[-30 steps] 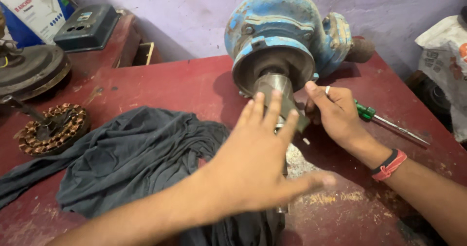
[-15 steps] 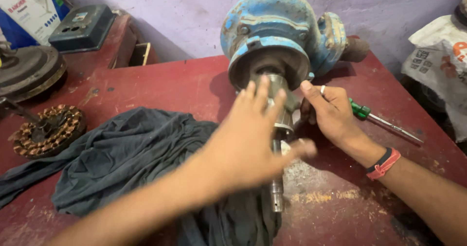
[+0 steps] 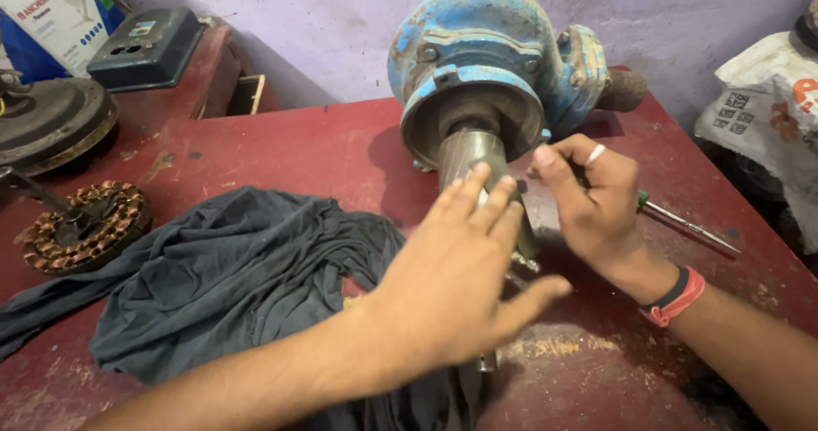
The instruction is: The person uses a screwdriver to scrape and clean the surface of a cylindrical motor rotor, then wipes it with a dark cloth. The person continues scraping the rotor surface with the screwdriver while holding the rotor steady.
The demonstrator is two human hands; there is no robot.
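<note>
Now the left hand (image 3: 452,286) lies flat and open, fingers spread, over a metal shaft (image 3: 477,163) that sticks out of a blue pump housing (image 3: 494,48) toward the viewer. Half a second ago those fingers reached a little higher up the shaft; they have slid back slightly, so more of the bare metal near the housing shows. The right hand (image 3: 596,201) is curled beside the shaft, clenched around a green-handled screwdriver (image 3: 682,224) whose blade points away to the right across the red tabletop (image 3: 298,150). It has stayed almost where it was. A dark grey cloth (image 3: 230,286) lies crumpled under the left forearm. At far left sits a copper motor winding (image 3: 85,226), well apart from both hands. Whether the left palm presses on the shaft or only hovers cannot be told.
</note>
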